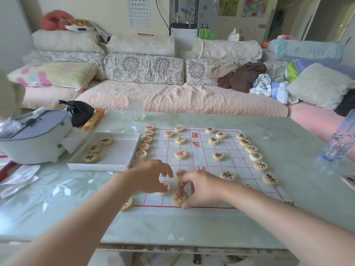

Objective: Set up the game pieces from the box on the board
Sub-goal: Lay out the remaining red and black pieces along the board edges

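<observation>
Two bare forearms reach over the counter's (57,198) near edge, and the right hand (203,189) seats a red piece (179,197) on the board (192,211).
Its grip is a narrow pinch, thumb and forefinger on the rim of the disc, which lies flat by the near red border. The left hand (151,177) arches over a second red piece (164,187) just beside it; I cannot tell whether that grip has closed. Best to centre each disc on a line crossing, then lift straight off. Three black pieces (94,149) wait in the box (99,167), left of the board.
</observation>
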